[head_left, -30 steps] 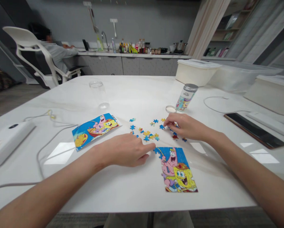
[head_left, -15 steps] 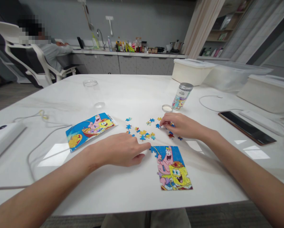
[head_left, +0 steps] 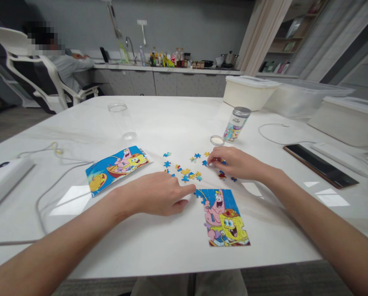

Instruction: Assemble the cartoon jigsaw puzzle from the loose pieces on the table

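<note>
A partly joined jigsaw puzzle [head_left: 224, 218] lies flat near the table's front edge, showing a pink and a yellow cartoon figure. My left hand [head_left: 161, 194] rests beside it, index finger stretched to its upper left corner, thumb apart, other fingers curled. Beyond it, my right hand [head_left: 228, 162] has thumb and fingertips pinched at a blue puzzle piece [head_left: 205, 163]; that hand partly covers more pieces. Several loose pieces [head_left: 185, 172] are scattered between the hands. Left of them sits a picture sheet [head_left: 118, 168] with the same figures, its right edge lifted.
A clear jar [head_left: 122, 121] stands at the back left. A printed can [head_left: 237, 125] and a round lid [head_left: 217, 140] stand behind my right hand. Storage boxes [head_left: 248, 94], a dark flat bar [head_left: 321, 165] and cables are at the right. A person [head_left: 70, 68] sits at the far left.
</note>
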`<state>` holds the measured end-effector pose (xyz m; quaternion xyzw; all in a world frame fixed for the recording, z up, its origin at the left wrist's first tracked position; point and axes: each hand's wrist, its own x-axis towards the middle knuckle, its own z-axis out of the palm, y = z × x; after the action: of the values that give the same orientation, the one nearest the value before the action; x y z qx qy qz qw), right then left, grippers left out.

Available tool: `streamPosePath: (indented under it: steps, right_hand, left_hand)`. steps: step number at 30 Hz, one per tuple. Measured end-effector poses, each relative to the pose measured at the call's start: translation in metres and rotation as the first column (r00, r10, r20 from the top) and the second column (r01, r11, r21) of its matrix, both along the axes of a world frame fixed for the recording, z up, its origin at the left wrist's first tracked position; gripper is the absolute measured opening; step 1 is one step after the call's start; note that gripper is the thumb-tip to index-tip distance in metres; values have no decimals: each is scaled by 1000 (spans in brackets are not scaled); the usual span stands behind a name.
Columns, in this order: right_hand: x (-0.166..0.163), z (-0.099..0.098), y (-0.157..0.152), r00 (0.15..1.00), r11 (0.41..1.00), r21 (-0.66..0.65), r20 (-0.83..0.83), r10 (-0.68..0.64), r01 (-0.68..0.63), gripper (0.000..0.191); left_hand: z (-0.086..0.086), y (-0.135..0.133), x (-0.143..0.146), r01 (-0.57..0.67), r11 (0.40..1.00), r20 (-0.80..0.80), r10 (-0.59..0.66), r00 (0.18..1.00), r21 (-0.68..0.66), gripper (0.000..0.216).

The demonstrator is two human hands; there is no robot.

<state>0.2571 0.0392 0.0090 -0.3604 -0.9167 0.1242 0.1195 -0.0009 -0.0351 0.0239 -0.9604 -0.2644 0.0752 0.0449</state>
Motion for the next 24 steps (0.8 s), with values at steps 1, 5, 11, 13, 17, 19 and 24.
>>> streamPosePath:
  steps: [1, 5, 11, 13, 17, 19, 24]
  right_hand:
    - [0, 0, 0, 1000, 1000, -2, 2, 1, -1, 19]
    - [0, 0, 0, 1000, 1000, -7, 7, -4, 4, 19]
    - [1, -1, 1, 1000, 1000, -8, 2, 0, 0, 20]
    - [1, -1, 1, 1000, 1000, -10, 7, -2, 2, 20]
    - [1, 0, 0, 1000, 1000, -20, 16, -5, 5, 20]
    - [1, 0, 0, 1000, 1000, -18, 19, -5, 5, 19]
    - [1, 0, 0, 1000, 1000, -11, 17, 7, -7, 19]
  left_hand:
    - [0, 0, 0, 0, 1000, 0, 0, 1000, -3, 17]
    - [0, 0, 0, -5, 1000, -7, 5, 1000, -8, 18]
    - [0, 0, 0, -4, 1000, -1, 4, 1000, 0, 18]
    - [0, 0, 0, -3, 1000, 9, 3, 1000, 3, 17]
    - [-1, 0, -1, 2, 1000, 32, -2, 999, 7, 17]
    - [0, -1, -1, 0, 1000, 19, 0, 1000, 6, 17]
    - [2, -1, 0, -7, 1000, 10, 7, 1000, 5, 17]
